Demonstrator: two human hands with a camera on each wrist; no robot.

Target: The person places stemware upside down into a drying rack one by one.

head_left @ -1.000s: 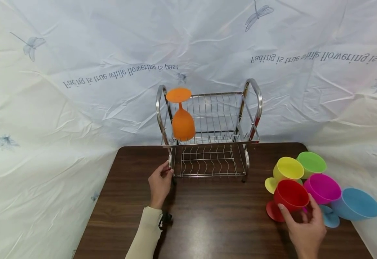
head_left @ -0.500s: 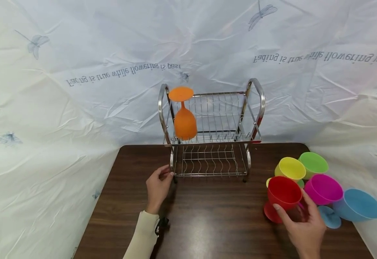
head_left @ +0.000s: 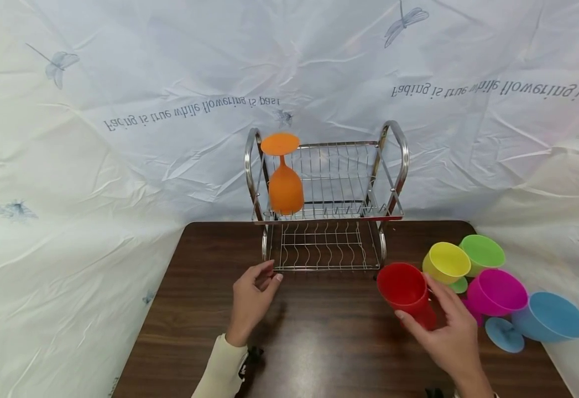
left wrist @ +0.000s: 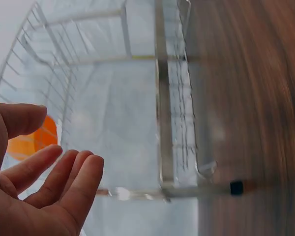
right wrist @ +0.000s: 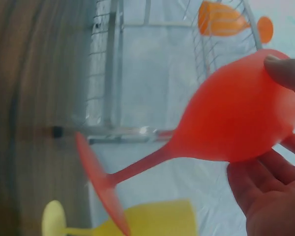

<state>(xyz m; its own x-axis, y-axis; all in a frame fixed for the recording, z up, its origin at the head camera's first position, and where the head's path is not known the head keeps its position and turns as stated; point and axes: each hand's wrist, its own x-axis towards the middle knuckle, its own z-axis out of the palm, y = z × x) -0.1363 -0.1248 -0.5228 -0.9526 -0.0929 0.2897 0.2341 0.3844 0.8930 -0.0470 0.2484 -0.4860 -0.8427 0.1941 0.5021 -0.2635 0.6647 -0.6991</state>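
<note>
A red goblet (head_left: 403,287) is gripped round its bowl by my right hand (head_left: 448,331), thumb on one side and fingers on the other. In the right wrist view its stem and round foot (right wrist: 105,184) stick out toward the table. My left hand (head_left: 251,298) holds nothing, its fingers loosely bent, just in front of the lower left corner of the metal dish rack (head_left: 326,270). On the rack's upper tier an orange goblet (head_left: 286,190) stands upside down at the left end, foot up.
Yellow (head_left: 446,262), green (head_left: 483,254), magenta (head_left: 497,292) and blue (head_left: 548,315) goblets stand grouped at the right of the brown wooden table (head_left: 319,331). A white printed sheet (head_left: 170,66) hangs behind and at both sides.
My right hand has lifted the red goblet from beside the others and carried it left toward the rack. My left hand has let go of the rack's left leg and moved slightly nearer me.
</note>
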